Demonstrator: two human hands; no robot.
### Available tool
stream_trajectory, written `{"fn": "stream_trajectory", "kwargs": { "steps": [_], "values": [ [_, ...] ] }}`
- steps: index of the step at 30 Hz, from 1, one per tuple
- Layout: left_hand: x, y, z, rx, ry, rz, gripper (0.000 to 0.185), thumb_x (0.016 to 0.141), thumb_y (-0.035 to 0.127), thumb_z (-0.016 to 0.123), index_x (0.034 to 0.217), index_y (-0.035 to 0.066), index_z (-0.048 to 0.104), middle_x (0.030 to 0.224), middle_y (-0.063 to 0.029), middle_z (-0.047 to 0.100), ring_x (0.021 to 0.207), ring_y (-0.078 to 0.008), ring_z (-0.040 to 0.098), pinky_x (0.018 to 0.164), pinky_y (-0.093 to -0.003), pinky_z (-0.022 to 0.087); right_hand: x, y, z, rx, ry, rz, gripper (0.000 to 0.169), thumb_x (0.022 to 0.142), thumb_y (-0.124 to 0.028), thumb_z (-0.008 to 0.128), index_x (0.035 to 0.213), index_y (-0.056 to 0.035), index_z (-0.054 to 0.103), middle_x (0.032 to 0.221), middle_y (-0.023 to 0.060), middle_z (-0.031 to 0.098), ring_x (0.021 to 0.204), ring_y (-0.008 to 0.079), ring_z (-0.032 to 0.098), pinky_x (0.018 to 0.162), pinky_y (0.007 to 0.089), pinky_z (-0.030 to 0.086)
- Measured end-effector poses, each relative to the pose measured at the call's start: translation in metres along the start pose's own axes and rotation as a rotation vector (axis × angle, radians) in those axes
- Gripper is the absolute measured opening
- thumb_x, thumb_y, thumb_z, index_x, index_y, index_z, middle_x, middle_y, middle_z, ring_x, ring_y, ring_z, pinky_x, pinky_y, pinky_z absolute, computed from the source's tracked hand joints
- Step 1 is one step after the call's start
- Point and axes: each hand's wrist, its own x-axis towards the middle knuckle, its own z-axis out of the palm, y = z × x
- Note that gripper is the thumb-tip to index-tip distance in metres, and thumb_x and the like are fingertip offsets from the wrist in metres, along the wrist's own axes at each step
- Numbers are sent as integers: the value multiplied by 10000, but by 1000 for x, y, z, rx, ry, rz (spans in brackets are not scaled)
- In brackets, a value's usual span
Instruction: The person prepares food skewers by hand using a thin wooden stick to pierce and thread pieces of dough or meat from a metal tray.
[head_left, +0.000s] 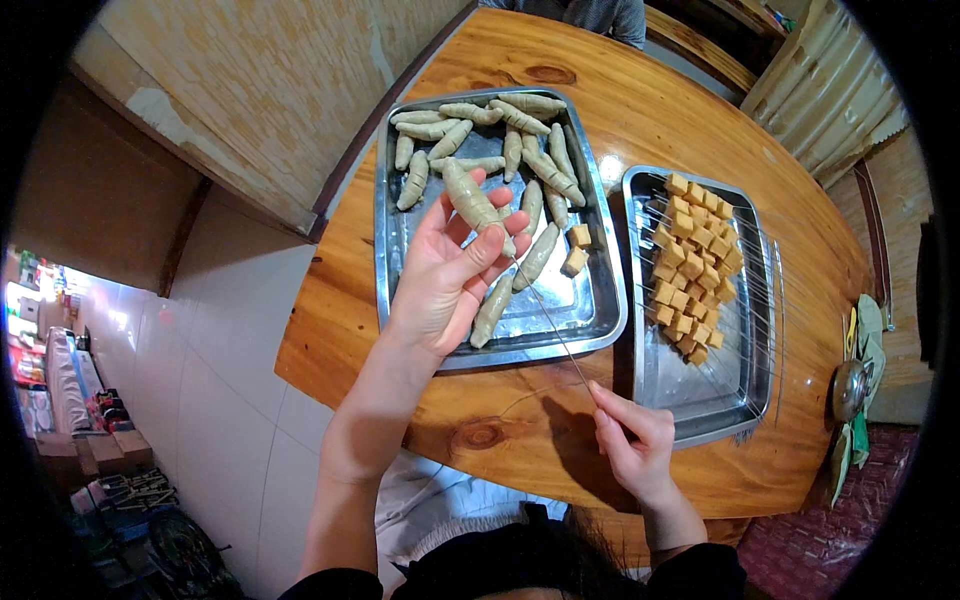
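My left hand (457, 270) holds a pale, greyish-green sausage-shaped food piece (469, 196) above a metal tray (495, 360). Cuts run across the piece. Between the fingertips of my right hand (630, 435) is a thin metal skewer (559, 334), over the table's near side. Its far tip meets the lower end of the held piece; whether it has gone in, I cannot tell. Several similar pieces (491, 311) lie in the tray, many of them scored. Two fried tofu cubes (576, 261) rest at its right side.
A second metal tray (697, 439) to the right holds skewered tofu cubes (690, 262), with skewer ends jutting over its right rim. Both trays stand on a wooden table (480, 435). Across it sits a person in a grey top (592, 19). A metal pot (850, 386) is at the far right.
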Motion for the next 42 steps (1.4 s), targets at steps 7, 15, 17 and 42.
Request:
{"fn": "stream_trajectory", "kwargs": {
  "steps": [7, 15, 17, 42],
  "values": [
    [-1, 3, 2, 61, -31, -14, 671, 775, 55, 684, 1333, 97, 313, 1200, -100, 466, 1040, -187, 531, 889, -333, 478, 1, 1, -2, 8, -13, 13, 286, 781, 31, 596, 1065, 4, 627, 740, 151, 658, 602, 151, 639, 559, 225, 472],
    [-8, 2, 10, 66, -82, -71, 698, 768, 51, 689, 1342, 97, 294, 1162, -106, 501, 1003, -197, 562, 882, -338, 487, -1, 4, -3, 38, 13, 8, 275, 784, 32, 592, 1054, -1, 635, 769, 145, 667, 611, 140, 637, 576, 214, 470],
    [-9, 1, 9, 94, -101, -43, 659, 791, 88, 670, 1337, 86, 301, 1164, -120, 508, 1024, -217, 563, 896, -355, 484, -2, 4, -3, 67, 27, 30, 271, 786, 32, 591, 1052, 1, 636, 778, 141, 671, 616, 130, 634, 578, 211, 468],
    [-18, -19, 11, -172, -155, -180, 388, 865, 231, 566, 1195, 60, 457, 1174, -138, 544, 1140, -282, 506, 958, -432, 446, 0, 9, -4, 23, 53, -46, 271, 767, 33, 590, 1032, 11, 641, 828, 152, 677, 664, 156, 661, 593, 225, 488]
  ]
}}
